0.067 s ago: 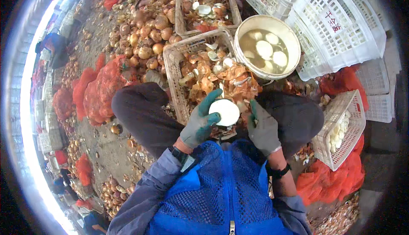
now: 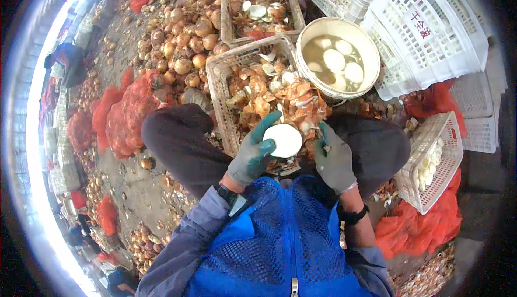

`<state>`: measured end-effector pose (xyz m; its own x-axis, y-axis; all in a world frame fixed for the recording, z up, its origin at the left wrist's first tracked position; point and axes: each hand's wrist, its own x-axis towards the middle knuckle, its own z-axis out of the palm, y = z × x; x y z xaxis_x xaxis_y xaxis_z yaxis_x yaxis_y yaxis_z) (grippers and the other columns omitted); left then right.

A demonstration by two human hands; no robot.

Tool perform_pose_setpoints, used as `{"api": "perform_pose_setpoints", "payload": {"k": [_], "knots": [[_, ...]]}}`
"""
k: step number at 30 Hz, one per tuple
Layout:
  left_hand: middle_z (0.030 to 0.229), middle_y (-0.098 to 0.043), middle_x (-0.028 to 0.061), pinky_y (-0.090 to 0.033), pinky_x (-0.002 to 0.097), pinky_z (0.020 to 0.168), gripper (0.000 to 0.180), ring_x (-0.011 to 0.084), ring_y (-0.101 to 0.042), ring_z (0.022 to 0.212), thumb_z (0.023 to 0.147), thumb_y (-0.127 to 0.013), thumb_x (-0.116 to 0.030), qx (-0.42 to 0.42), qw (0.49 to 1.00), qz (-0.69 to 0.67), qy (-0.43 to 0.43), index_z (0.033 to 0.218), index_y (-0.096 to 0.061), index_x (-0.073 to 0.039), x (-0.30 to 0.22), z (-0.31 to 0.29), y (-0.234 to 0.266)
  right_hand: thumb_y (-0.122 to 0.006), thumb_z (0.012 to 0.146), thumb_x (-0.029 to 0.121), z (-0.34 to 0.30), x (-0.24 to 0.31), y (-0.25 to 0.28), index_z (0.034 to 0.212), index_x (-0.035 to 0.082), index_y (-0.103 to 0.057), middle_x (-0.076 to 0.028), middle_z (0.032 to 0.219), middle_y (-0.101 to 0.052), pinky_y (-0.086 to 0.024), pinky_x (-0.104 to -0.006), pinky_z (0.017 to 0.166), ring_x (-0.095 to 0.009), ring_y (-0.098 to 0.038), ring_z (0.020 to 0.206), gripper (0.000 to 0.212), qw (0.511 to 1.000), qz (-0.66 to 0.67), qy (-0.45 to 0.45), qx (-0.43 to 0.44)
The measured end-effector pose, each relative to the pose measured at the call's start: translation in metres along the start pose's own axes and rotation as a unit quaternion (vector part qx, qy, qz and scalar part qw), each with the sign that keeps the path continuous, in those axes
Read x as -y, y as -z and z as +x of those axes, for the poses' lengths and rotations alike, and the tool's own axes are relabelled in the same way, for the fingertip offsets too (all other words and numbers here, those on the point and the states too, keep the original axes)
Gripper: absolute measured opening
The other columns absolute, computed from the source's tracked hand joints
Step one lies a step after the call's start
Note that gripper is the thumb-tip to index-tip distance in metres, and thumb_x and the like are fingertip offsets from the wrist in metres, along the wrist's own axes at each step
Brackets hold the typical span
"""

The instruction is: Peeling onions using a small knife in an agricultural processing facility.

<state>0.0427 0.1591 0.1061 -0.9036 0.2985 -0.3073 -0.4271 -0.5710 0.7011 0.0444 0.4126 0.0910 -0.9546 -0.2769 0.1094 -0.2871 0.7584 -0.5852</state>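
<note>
A peeled white onion (image 2: 283, 140) rests in my left hand (image 2: 252, 154), its gloved fingers and thumb curled round the onion's left side. My right hand (image 2: 333, 159), gloved in grey and green, is just right of the onion and apart from it. Its fingers are bent together, and a small dark bit shows by them; what they grip is too small to make out. Below and beyond both hands, a crate (image 2: 214, 89) between my knees holds brown onion skins (image 2: 258, 95) and pale scraps.
A white bucket (image 2: 375, 76) of murky water with peeled onions stands beyond my right knee. Unpeeled onions (image 2: 183, 65) lie heaped at the far left, near red net bags (image 2: 132, 116). White crates (image 2: 425, 33) stack at the far right; a tilted crate (image 2: 455, 157) holds peeled pieces. Another skin-filled crate (image 2: 226, 14) stands farther off.
My right hand has shifted slightly away from me, and its fingers have bent in more. The onion in my left hand has barely moved.
</note>
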Motion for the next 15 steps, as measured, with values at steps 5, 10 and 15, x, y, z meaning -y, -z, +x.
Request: {"api": "perform_pose_setpoints", "payload": {"k": [5,10,15], "knots": [[0.150,-0.060,0.0164,-0.054,0.0427,0.111,0.088,0.0306,-0.062,0.137,0.099,-0.076,-0.047,0.019,1.000,0.011,-0.020,0.165,-0.037,-0.005,0.004,0.005,0.004,-0.068,0.096,0.011,0.025,0.017,0.011,0.133,0.002,-0.065,-0.025,0.115,-0.073,-0.057,-0.0511,0.087,-0.040,-0.073,0.097,0.038,0.972,0.195,-0.132,-0.017],[0.154,-0.055,0.0219,-0.065,0.0307,0.089,0.078,0.0412,-0.061,0.136,0.105,-0.066,-0.053,0.043,0.979,-0.194,0.048,0.164,-0.039,-0.008,0.006,0.005,0.012,-0.069,0.094,0.007,0.038,0.036,0.020,0.137,-0.003,-0.063,-0.014,0.093,-0.072,-0.056,-0.0364,0.080,-0.018,-0.067,0.083,0.044,0.951,0.284,-0.119,0.014],[0.147,-0.061,0.0243,-0.058,0.0449,0.109,0.067,0.0372,-0.063,0.132,0.104,-0.067,-0.045,0.038,0.982,-0.185,0.002,0.155,-0.047,-0.007,0.016,0.010,0.023,-0.065,0.097,0.007,0.038,0.020,-0.007,0.135,-0.002,-0.064,-0.007,0.080,-0.064,-0.052,-0.0331,0.068,-0.013,-0.059,0.071,0.039,0.964,0.246,-0.081,-0.056]]}}
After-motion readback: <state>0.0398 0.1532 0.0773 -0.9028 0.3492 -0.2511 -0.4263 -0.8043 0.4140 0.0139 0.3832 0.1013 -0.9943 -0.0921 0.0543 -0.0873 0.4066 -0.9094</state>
